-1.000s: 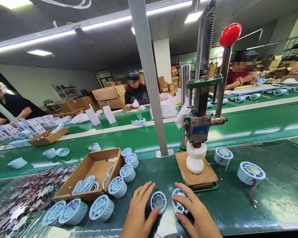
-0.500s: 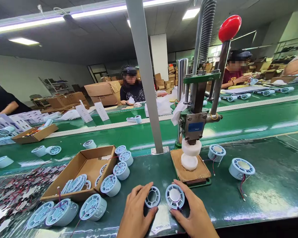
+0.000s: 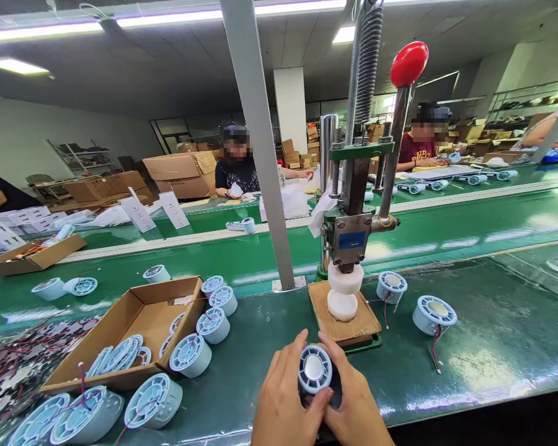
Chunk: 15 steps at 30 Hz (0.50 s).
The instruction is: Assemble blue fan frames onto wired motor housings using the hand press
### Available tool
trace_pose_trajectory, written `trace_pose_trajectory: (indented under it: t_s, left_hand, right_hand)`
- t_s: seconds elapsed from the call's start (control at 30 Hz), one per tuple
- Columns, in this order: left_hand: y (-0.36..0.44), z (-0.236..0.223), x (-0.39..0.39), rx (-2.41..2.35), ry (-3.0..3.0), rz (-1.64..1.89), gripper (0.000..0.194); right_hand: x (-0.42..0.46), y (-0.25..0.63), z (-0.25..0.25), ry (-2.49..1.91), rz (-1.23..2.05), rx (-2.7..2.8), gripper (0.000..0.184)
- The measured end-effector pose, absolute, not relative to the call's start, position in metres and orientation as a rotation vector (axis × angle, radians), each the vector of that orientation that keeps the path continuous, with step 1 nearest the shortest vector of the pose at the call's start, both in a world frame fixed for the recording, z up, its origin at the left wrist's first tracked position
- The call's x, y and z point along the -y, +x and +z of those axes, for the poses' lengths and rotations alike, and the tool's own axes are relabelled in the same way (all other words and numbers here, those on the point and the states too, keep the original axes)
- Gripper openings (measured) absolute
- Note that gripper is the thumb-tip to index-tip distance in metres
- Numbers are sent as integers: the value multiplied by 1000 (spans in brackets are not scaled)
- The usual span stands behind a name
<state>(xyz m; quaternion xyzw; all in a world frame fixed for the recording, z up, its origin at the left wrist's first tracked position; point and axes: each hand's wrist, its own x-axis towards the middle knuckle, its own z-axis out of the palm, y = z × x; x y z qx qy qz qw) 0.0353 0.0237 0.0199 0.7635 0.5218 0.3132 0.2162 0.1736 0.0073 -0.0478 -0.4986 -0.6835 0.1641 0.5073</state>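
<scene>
Both hands meet at the front of the bench, curled around one light-blue round fan housing with a spoked face and a silver disc in its middle. My left hand is closed on its left side, thumb at the lower rim. My right hand grips it from the right, fingertips at the upper edge. The housing's lower part is hidden by my hands. Just beyond stands a hand press with white round pads over a wooden base plate.
A cardboard box holding spoked covers stands to the left, with several fan housings around it. Wired star-shaped parts lie far left. Two wired housings sit right of the press. A metal post rises behind; co-workers sit across.
My left hand has moved right with the spoked ring cover it held, bringing it to the housing in my right hand. The two round parts now appear as one. The view has shifted.
</scene>
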Motion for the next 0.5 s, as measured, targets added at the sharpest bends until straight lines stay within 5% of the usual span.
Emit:
trace_pose_trajectory:
  t_s: [0.33, 0.5]
  left_hand:
    - [42, -15, -21, -1457, 1909, 912, 58]
    - [33, 6, -41, -1380, 1915, 756, 51]
  right_hand:
    - [-10, 164, -57, -1247, 537, 1477, 67]
    - [-16, 159, -60, -1194, 479, 1432, 68]
